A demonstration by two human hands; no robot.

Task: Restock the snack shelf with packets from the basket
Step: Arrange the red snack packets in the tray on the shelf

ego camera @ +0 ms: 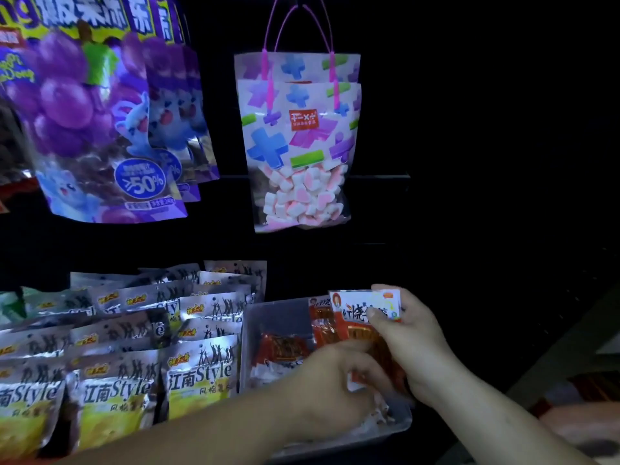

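Mid-restock: right hand [412, 344] pinches red packet [355, 307] upright over clear tray [250, 330], right of silver packs [198, 374]. Left hand [332, 384] curled in tray, grip unclear. Tray part-filled, so more probably left.

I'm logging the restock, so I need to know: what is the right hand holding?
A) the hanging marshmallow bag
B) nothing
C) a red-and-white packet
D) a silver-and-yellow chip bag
C: the right hand pinches the top of a red-and-white packet over the clear tray.
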